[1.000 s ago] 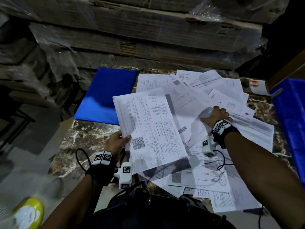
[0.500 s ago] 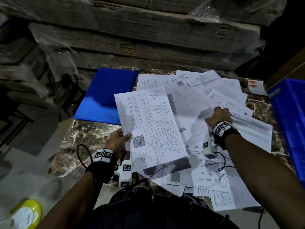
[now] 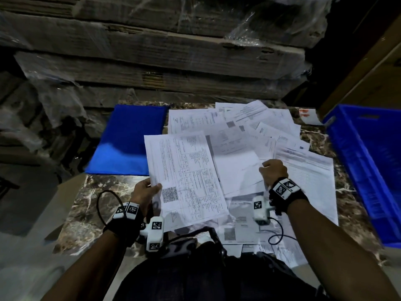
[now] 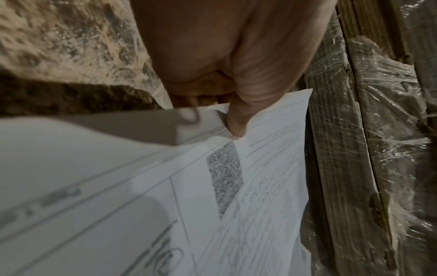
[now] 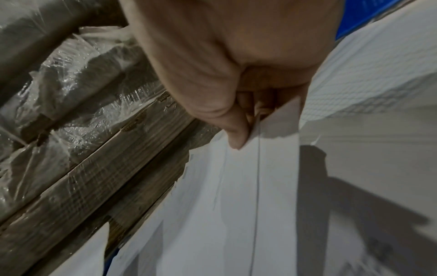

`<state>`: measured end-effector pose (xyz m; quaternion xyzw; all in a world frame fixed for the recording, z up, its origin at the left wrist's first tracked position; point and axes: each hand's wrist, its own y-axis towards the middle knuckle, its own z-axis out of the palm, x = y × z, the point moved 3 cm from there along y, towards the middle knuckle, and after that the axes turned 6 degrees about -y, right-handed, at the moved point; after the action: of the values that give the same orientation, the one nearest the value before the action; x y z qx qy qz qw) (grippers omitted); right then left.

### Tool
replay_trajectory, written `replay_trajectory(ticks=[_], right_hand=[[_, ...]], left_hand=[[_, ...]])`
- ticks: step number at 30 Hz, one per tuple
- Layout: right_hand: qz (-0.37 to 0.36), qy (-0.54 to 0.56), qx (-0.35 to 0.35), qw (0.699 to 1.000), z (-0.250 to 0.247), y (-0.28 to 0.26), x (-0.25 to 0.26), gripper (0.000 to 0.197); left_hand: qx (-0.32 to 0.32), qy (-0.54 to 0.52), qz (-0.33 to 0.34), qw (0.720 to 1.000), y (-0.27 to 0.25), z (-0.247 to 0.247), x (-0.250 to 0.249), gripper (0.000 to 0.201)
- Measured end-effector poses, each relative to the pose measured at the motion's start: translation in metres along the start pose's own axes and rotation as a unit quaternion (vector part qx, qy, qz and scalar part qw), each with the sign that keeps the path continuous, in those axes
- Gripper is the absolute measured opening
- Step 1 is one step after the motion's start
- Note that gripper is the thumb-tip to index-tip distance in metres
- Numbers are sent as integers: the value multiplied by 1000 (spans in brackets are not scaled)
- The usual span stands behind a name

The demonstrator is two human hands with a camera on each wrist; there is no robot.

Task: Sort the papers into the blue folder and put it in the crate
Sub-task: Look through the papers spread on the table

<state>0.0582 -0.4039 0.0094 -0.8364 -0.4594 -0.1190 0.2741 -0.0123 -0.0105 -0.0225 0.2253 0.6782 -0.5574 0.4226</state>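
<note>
White printed sheets (image 3: 186, 177) stay pinched in the left hand (image 3: 144, 192) as a growing stack; right hand (image 3: 273, 171) pinches another sheet (image 3: 238, 168) off the counter (image 3: 86, 203) pile.

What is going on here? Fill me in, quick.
A person is gathering loose papers scattered over a marble table. Their left hand holds a printed sheet with a QR code by its edge, thumb on top. Their right hand pinches another sheet off the pile. The blue folder lies closed at the table's far left, and the blue crate stands on the right. Nothing is filed yet.
</note>
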Motion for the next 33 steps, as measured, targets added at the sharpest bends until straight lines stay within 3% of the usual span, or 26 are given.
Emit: replay_trajectory(ticks=[6, 9, 13, 22, 30, 33], right_hand=[[20, -2, -35, 999, 14, -36, -16, 23], [38, 26, -48, 998, 18, -49, -23, 12], [48, 51, -44, 997, 22, -62, -21, 28], [71, 119, -53, 989, 32, -70, -21, 25], [96, 274, -136, 947, 12, -66, -20, 15], [122, 340, -145, 921, 11, -55, -28, 29]], left_hand=[[12, 37, 5, 999, 6, -4, -2, 10], [21, 40, 9, 999, 12, -6, -2, 19], [35, 66, 42, 996, 14, -7, -9, 27], [48, 106, 62, 991, 27, -16, -9, 30], [-23, 108, 72, 991, 39, -31, -12, 30], [-43, 106, 67, 991, 50, -36, -10, 27]])
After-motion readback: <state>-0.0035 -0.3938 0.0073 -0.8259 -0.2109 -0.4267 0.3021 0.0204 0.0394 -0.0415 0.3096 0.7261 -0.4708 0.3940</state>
